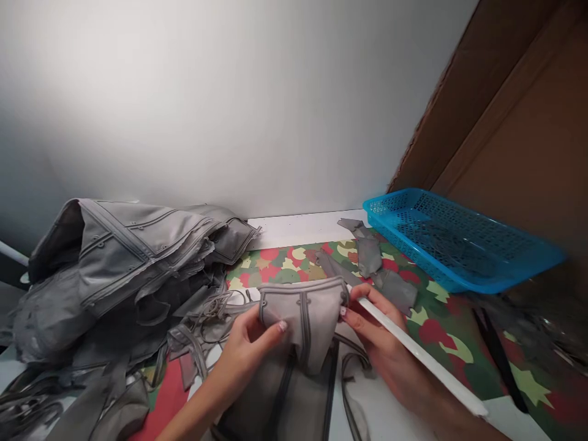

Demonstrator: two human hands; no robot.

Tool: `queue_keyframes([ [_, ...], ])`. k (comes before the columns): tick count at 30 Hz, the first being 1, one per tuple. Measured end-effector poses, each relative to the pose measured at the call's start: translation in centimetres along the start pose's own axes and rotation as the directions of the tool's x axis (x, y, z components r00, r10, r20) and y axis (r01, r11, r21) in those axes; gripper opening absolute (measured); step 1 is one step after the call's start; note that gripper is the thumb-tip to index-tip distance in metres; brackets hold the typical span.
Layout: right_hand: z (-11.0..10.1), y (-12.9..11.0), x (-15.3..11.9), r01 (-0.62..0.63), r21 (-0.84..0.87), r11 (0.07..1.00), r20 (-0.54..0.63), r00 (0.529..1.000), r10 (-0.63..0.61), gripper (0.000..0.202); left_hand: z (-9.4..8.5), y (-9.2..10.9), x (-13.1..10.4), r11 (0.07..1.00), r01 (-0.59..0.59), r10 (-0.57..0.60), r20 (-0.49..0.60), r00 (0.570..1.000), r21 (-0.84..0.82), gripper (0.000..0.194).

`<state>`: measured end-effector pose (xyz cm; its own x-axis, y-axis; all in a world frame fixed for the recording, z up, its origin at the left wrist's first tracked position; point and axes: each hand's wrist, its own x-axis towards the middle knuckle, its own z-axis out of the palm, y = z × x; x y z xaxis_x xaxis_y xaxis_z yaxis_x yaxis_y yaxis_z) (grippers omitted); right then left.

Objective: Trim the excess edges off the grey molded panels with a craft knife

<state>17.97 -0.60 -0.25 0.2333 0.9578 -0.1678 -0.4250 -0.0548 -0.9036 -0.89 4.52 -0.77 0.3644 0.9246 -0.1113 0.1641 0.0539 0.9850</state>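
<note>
A grey fabric piece [319, 315] with dark raised seams is held up at the centre. My left hand [250, 340] grips its left edge, thumb on the front face. At its upper right corner, my right hand [379, 334] pinches the edge between thumb and fingers. A long white stick [422, 355] also lies in my right hand, slanting down to the right with its upper end near the fabric corner. Below hangs or lies more grey fabric [303, 398] with dark seams; whether it joins the held piece is unclear.
A heap of grey seamed fabric [124, 251] fills the left side. Grey scraps [369, 256] lie on the camouflage-patterned cloth [432, 331]. A blue perforated basket [459, 239] stands at right before a cardboard panel [514, 122]. Black tweezers [500, 361] lie at the lower right.
</note>
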Motion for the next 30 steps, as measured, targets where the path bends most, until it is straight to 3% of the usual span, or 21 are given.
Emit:
queue_keyframes([
  [3, 0.0, -0.9, 0.2, 0.042, 0.028, 0.999, -0.096, 0.995, -0.039, 0.027, -0.9, 0.1, 0.5, 0.988, -0.062, 0.078, -0.107, 0.991, 0.144, 0.036],
  [6, -0.1, -1.4, 0.5, 0.072, 0.042, 0.997, -0.100, 0.993, -0.067, 0.026, -1.6, 0.7, 1.0, 0.969, -0.097, 0.142, -0.191, 0.971, 0.228, 0.044],
  [10, -0.1, -1.5, 0.4, 0.164, -0.042, 0.986, -0.052, 0.985, -0.166, 0.022, -1.4, 3.0, 1.5, 0.917, -0.173, 0.276, -0.258, 0.926, 0.359, 0.030],
  [12, 0.0, -1.4, 0.3, 0.227, -0.103, 0.968, -0.001, 0.974, -0.229, 0.019, -0.4, 4.3, 1.8, 0.899, -0.222, 0.289, -0.129, 0.949, 0.378, 0.020],
  [13, 0.1, -1.4, 0.1, 0.262, -0.128, 0.957, 0.030, 0.965, -0.260, 0.017, 0.2, 4.8, 2.0, 0.896, -0.246, 0.261, 0.012, 0.965, 0.369, 0.032],
  [15, 0.3, -1.4, -0.1, 0.329, -0.173, 0.928, 0.088, 0.944, -0.319, 0.014, 1.3, 5.4, 2.6, 0.933, -0.249, 0.182, 0.258, 0.949, 0.258, 0.046],
  [17, 0.4, -1.4, -0.3, 0.393, -0.214, 0.894, 0.113, 0.919, -0.377, 0.013, 2.2, 5.4, 3.3, 0.982, -0.155, 0.098, 0.400, 0.911, 0.112, 0.038],
  [19, 0.4, -1.5, -0.3, 0.439, -0.251, 0.863, 0.105, 0.898, -0.427, 0.012, 2.7, 5.1, 3.8, 0.998, -0.055, 0.029, 0.457, 0.889, 0.044, 0.029],
  [23, 0.3, -1.4, -0.2, 0.458, -0.266, 0.848, 0.064, 0.887, -0.458, 0.014, 2.5, 4.6, 4.0, 0.997, 0.074, -0.066, 0.471, 0.880, 0.002, 0.029],
  [30, -0.1, -1.3, 0.1, 0.299, -0.142, 0.944, 0.077, 0.954, -0.290, 0.017, 2.1, 4.6, 3.3, 0.964, 0.237, -0.154, 0.477, 0.865, -0.120, 0.023],
])
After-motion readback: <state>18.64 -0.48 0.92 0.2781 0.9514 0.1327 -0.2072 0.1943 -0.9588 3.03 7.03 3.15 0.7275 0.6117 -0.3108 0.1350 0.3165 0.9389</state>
